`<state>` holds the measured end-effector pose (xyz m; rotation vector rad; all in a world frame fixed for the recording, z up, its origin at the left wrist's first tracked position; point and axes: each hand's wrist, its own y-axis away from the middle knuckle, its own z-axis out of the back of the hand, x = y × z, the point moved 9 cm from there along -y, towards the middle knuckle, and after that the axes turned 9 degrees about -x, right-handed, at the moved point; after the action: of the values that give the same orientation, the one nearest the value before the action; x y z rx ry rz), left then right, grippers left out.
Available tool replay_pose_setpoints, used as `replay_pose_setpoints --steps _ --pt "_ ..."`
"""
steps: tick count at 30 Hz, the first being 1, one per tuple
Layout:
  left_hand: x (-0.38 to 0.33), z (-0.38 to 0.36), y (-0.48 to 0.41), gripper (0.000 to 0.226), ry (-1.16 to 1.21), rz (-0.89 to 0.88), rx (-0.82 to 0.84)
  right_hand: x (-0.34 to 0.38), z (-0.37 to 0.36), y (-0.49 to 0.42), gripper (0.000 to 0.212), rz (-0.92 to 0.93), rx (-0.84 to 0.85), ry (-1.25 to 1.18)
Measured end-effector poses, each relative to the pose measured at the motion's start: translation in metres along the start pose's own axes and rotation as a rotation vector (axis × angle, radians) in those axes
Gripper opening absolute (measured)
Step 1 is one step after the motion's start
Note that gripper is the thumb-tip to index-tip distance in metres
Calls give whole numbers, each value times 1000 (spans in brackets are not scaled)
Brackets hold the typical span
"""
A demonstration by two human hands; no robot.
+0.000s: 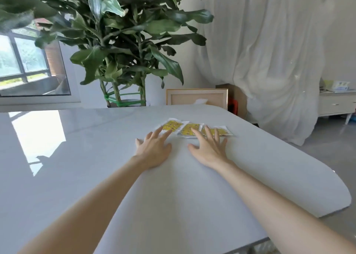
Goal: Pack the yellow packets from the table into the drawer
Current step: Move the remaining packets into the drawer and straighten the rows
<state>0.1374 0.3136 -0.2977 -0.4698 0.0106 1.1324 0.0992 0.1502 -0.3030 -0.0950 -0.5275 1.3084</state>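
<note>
Three yellow packets with white edges lie in a row on the white table (pixel 250 176): a left packet (pixel 172 126), a middle packet (pixel 189 129) and a right packet (pixel 221 131). My left hand (pixel 154 149) is spread flat over the table, its fingertips reaching the left packet's near edge. My right hand (pixel 209 147) is also spread, with its fingers lying over the middle and right packets. Neither hand holds anything. A white cabinet with a drawer (pixel 336 104) stands at the far right of the room.
A large potted plant (pixel 123 51) rises behind the table's far edge. A framed panel (pixel 196 97) leans behind the table. White curtains (pixel 279 61) hang on the right, and a window (pixel 23 61) is at the left. The table's right edge curves off near my right forearm.
</note>
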Motion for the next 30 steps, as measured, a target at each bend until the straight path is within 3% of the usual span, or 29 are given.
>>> replay_pose_setpoints --steps 7,14,30 --pt "-1 -25 -35 49 -31 -29 126 -8 -26 -38 66 15 113 126" --pt "4 -21 -27 49 -38 19 123 -1 -24 -27 58 52 141 161" --pt "23 40 91 42 3 146 -85 45 1 64 53 159 165 99"
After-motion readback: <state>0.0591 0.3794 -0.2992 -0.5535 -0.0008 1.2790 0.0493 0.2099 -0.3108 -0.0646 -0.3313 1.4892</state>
